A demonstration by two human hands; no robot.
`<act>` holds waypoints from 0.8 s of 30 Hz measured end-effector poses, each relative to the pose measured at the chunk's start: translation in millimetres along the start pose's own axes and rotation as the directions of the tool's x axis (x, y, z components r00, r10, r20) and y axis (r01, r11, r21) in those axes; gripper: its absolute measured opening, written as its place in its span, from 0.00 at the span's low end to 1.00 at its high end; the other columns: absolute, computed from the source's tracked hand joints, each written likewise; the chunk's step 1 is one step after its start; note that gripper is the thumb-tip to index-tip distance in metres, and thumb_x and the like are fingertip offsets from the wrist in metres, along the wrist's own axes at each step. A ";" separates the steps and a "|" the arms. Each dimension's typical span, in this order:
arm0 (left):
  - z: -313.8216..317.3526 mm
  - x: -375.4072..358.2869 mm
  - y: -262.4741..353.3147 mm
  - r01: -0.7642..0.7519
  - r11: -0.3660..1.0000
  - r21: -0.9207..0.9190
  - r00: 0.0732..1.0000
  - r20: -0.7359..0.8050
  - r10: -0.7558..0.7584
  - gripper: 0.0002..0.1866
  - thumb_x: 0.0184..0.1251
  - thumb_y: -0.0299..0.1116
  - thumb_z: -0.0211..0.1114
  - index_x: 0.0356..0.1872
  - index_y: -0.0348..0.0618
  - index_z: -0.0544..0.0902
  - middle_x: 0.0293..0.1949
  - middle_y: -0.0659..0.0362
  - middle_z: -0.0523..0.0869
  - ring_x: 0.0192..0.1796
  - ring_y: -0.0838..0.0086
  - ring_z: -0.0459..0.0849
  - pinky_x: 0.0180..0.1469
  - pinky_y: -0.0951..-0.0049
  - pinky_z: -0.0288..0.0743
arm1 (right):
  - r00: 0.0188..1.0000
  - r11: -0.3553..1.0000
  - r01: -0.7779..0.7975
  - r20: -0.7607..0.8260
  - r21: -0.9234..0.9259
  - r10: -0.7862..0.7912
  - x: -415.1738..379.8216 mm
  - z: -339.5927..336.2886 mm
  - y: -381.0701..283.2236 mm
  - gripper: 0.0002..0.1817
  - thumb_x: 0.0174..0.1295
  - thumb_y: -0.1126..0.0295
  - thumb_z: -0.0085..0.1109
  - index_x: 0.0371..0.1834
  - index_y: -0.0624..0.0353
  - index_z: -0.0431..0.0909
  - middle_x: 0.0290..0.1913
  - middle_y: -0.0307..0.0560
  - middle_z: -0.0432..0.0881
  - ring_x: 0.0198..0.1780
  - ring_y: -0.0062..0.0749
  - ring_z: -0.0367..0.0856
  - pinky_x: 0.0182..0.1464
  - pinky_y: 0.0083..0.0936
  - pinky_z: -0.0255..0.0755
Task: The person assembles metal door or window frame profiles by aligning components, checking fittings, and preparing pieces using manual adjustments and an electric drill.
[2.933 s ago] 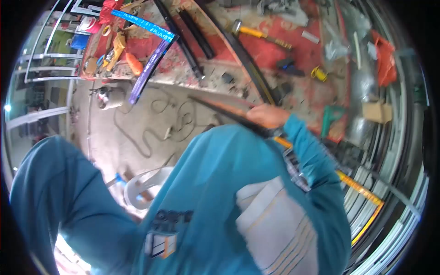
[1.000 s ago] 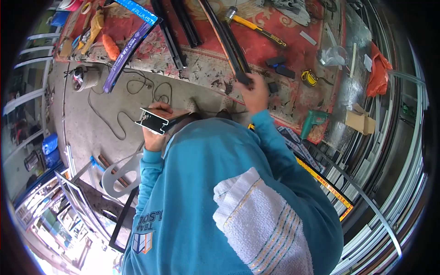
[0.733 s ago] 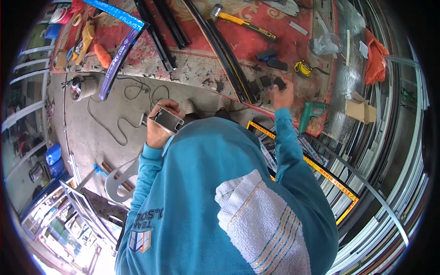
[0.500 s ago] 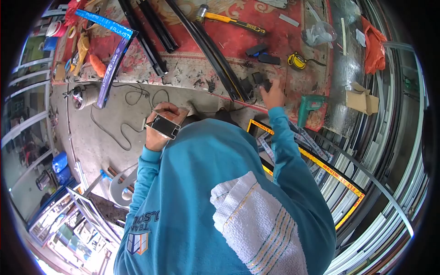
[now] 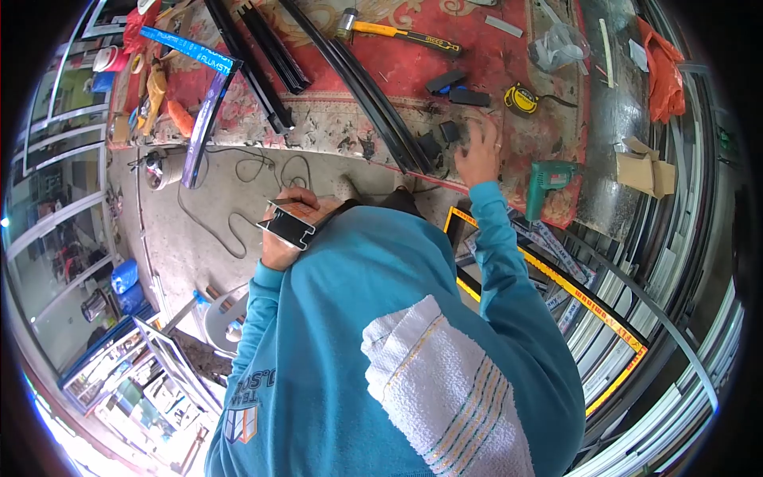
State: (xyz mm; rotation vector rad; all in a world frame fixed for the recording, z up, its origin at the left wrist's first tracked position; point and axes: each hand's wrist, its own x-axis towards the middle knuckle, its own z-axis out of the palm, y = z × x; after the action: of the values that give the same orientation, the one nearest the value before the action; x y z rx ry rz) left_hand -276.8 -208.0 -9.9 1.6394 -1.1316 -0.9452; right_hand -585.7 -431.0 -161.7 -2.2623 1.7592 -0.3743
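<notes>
My left hand (image 5: 284,253) is wrapped round a black aluminium profile (image 5: 289,229), whose cut end shows its hollow, bright-edged section. Out over the red-covered table, my right hand (image 5: 480,156) has its fingers stretched and apart, palm down. Small black blocks lie just left of its fingers: one block (image 5: 450,131) close by the fingertips and another block (image 5: 430,145) beside the long black profiles (image 5: 373,103). What lies under the fingers is partly hidden.
A yellow-handled hammer (image 5: 405,35), a tape measure (image 5: 522,98), more black pieces (image 5: 469,97) and a green power drill (image 5: 545,188) lie on the table (image 5: 334,119). A yellow-taped frame (image 5: 592,306) leans at my right. A cord (image 5: 230,230) loops on the floor.
My right hand has moved slightly forward and its fingers have spread; a dark block by its fingertips is no longer plainly visible. The profile in my left hand has tilted a little.
</notes>
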 end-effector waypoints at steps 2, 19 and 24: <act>2.2 -2.0 1.9 0.014 1.000 -0.008 1.000 -0.011 -0.015 0.16 0.53 0.28 0.73 0.42 0.37 0.80 0.40 0.60 0.83 0.41 0.75 0.82 0.48 0.75 0.76 | 0.934 0.936 0.351 0.052 0.034 -0.352 7.5 -9.1 -5.5 0.35 0.53 0.69 0.69 0.68 0.44 0.71 0.70 0.44 0.67 0.74 0.53 0.59 0.76 0.59 0.49; 0.1 4.2 9.2 -0.028 0.933 -0.360 0.995 0.084 0.062 0.32 0.43 0.37 0.86 0.48 0.36 0.80 0.39 0.63 0.82 0.41 0.79 0.81 0.47 0.78 0.76 | 0.825 0.303 -0.273 0.384 0.913 -0.414 5.2 -80.7 -39.8 0.32 0.64 0.73 0.67 0.72 0.63 0.68 0.67 0.51 0.75 0.67 0.34 0.74 0.68 0.32 0.68; -4.5 5.8 -6.6 0.166 0.909 -0.383 0.984 0.131 -0.124 0.37 0.38 0.53 0.88 0.46 0.41 0.80 0.42 0.62 0.82 0.44 0.79 0.81 0.47 0.75 0.75 | 0.763 0.296 -0.185 0.327 0.937 -0.558 -16.3 -109.7 -89.4 0.34 0.66 0.75 0.64 0.74 0.71 0.61 0.61 0.55 0.79 0.62 0.35 0.78 0.67 0.32 0.70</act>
State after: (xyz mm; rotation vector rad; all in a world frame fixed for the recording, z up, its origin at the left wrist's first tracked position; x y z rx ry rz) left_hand -269.2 -211.4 -15.3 1.3680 -0.8249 -1.2772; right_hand -547.1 -398.2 -28.5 -1.3663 0.5156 -0.4686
